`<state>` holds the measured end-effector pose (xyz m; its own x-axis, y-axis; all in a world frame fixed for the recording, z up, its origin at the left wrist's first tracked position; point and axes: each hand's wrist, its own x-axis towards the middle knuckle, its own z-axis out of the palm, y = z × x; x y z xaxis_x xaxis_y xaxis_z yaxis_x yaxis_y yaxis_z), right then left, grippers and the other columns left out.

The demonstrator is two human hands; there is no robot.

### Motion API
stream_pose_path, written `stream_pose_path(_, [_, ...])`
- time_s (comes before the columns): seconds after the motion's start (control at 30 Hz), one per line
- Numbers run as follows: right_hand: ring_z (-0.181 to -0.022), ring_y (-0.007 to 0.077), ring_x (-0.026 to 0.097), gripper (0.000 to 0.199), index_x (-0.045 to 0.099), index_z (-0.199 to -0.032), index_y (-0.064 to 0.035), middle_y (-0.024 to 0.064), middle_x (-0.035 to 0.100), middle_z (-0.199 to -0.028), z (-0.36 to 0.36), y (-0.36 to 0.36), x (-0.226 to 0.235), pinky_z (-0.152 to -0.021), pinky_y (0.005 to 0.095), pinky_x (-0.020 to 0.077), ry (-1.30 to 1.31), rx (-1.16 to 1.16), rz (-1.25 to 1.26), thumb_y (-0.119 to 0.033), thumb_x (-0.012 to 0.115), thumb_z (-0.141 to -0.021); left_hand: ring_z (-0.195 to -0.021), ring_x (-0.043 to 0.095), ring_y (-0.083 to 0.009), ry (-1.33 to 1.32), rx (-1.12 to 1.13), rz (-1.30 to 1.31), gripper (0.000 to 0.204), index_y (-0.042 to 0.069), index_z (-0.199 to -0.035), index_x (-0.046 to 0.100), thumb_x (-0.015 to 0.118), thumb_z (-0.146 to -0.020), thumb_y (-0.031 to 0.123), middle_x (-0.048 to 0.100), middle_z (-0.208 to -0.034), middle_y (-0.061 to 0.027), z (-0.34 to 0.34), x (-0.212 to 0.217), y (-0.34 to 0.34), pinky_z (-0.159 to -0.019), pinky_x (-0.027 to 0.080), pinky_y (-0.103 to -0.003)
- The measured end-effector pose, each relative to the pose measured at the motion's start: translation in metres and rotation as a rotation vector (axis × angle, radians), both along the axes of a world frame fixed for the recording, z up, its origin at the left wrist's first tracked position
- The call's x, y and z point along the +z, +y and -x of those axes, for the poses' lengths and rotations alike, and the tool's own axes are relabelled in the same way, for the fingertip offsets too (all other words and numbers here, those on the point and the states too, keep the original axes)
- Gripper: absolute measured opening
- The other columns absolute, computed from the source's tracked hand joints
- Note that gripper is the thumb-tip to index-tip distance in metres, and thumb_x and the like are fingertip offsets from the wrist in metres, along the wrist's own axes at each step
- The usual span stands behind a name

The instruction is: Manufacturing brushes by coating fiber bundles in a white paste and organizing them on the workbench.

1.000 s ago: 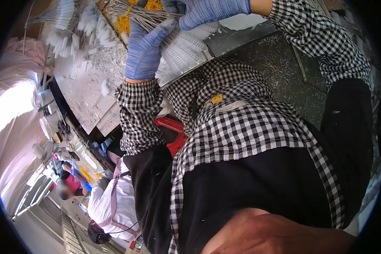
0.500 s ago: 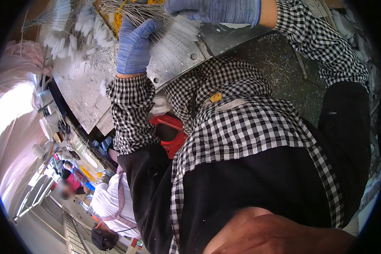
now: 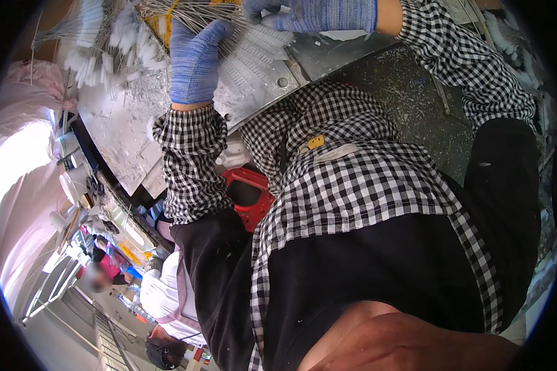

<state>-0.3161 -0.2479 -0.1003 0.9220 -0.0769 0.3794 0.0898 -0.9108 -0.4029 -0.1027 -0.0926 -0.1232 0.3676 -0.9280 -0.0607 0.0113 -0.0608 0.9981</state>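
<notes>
My left hand (image 3: 195, 65), in a blue knitted glove, is closed round a bundle of thin wire brushes (image 3: 254, 59). Their bare metal stems (image 3: 198, 13) fan out above the thumb, and white bristled ends spread to the right of the hand over the metal worktop. At the top edge, my right hand (image 3: 328, 15), gloved alike, is beside the stems with its fingers curled in. What those fingers pinch, if anything, I cannot make out. Some yellow material (image 3: 161, 25) shows behind the stems.
More white-bristled brushes (image 3: 83, 59) lie at the upper left of the worktop (image 3: 114, 133). Below its edge is a red plastic stool or frame (image 3: 250, 210). A co-worker in white (image 3: 167, 290) sits at the lower left; another person in pink is farther off. Scraps litter the dark surface (image 3: 408, 93) at right.
Both hands have shifted slightly up and left with the brush bundle. The right fingers look more curled, with a gap showing between them. The co-worker in white has moved a little down and right.
</notes>
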Motion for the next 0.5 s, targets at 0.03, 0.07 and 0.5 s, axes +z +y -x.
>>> stream_pose_path(0.03, [-0.087, 0.0312, 0.066, 0.021, 0.071, -0.098, -0.0125, 0.0105, 0.067, -0.088, -0.001, 0.001, 0.001, -0.079, 0.0410, 0.0543, 0.059, -0.015, -0.009, -0.026, 0.068, -0.083, -0.091, 0.071, -0.0174, -0.020, 0.011, -0.006, 0.033, 0.000, -0.124, 0.061, 0.066, -0.092, 0.002, 0.072, -0.103, -0.0087, 0.001, 0.000, -0.001, -0.084, 0.059, -0.028])
stream_pose_path(0.07, [-0.086, 0.0314, 0.067, 0.021, 0.072, -0.098, -0.0124, 0.0108, 0.068, -0.088, -0.002, 0.003, 0.001, -0.078, 0.0413, 0.0546, 0.072, -0.045, -0.016, -0.026, 0.068, -0.083, -0.091, 0.071, -0.0174, -0.039, 0.024, -0.013, 0.033, -0.001, -0.124, 0.061, 0.066, -0.091, 0.002, 0.072, -0.102, -0.0087, 0.003, 0.001, -0.002, -0.084, 0.059, -0.028])
stream_pose_path(0.5, [-0.088, 0.0343, 0.071, 0.030, 0.077, -0.100, -0.0062, 0.0166, 0.074, -0.093, -0.030, 0.006, -0.013, -0.082, 0.0434, 0.0556, 0.033, -0.174, -0.316, -0.029, 0.069, -0.082, -0.089, 0.070, -0.0181, -0.084, 0.077, -0.012, 0.030, -0.003, -0.118, 0.062, 0.066, -0.089, 0.004, 0.072, -0.098, -0.0102, -0.013, 0.006, -0.002, -0.082, 0.058, -0.029])
